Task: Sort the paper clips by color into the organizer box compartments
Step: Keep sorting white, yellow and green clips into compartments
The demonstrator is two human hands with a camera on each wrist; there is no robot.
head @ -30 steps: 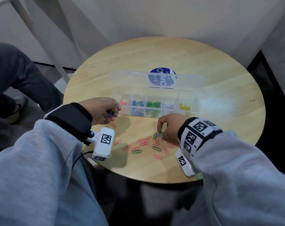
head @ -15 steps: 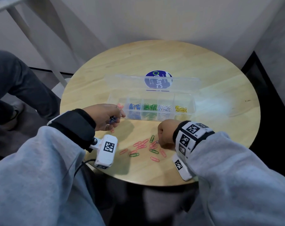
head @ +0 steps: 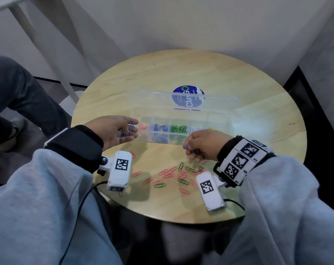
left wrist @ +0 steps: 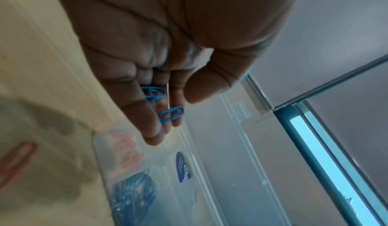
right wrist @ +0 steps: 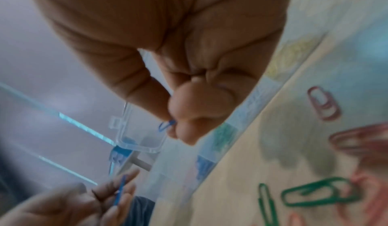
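Note:
The clear organizer box (head: 183, 142) stands open mid-table, holding pink, blue (head: 160, 128), green (head: 178, 129), white and yellow clips in separate compartments. My left hand (head: 130, 131) hovers palm up at the box's left end, fingers nearly straight, with two blue paper clips (left wrist: 171, 114) lying on them. My right hand (head: 189, 149) is raised in front of the box and pinches one blue clip (right wrist: 167, 125) between thumb and finger. Loose pink and green clips (head: 170, 175) lie scattered on the table below the right hand.
The box's clear lid (head: 152, 98) lies folded back behind it, over a round blue sticker (head: 188, 96). The round wooden table (head: 258, 111) has walls close behind and to the right. Another person's leg (head: 19, 92) is at the left.
My left hand has uncurled from a fist to palm up, showing the blue clips. My right hand has lifted off the loose pile with a blue clip.

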